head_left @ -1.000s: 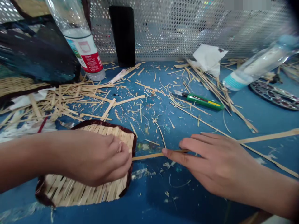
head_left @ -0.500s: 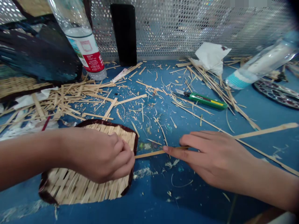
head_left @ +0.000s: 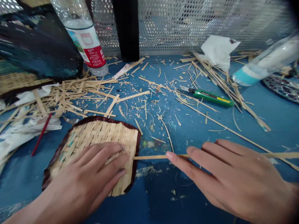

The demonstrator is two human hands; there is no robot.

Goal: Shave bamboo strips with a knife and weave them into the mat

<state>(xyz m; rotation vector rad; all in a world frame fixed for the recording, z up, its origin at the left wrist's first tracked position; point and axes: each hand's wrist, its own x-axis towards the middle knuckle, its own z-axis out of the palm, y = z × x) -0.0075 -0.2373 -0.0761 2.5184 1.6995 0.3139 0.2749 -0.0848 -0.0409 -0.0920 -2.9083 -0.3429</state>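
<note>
My left hand (head_left: 93, 174) lies flat on a woven bamboo panel (head_left: 93, 133), its fingers stretched out. Dark brown edging (head_left: 136, 149) runs around much of the panel. A thin bamboo strip (head_left: 151, 157) lies level, its left end resting over the panel's right edge, close to my left fingertips. My right hand (head_left: 229, 174) has that strip between its fingers, with the foremost fingertip on top of it. To the right of the hand the strip comes out again. The underside of my right hand is hidden.
Behind lie a green utility knife (head_left: 212, 97) with blade out, bamboo offcuts (head_left: 86, 87), a water bottle (head_left: 92, 46), a phone (head_left: 127, 31) against a perforated metal screen (head_left: 168, 28), crumpled tissue (head_left: 219, 51), a second bottle (head_left: 259, 67) and a paint palette (head_left: 280, 88).
My left hand has gone from closed fingers at the panel's right edge to lying flat on the panel, farther left and lower. My right hand still has the strip, now lying more level.
</note>
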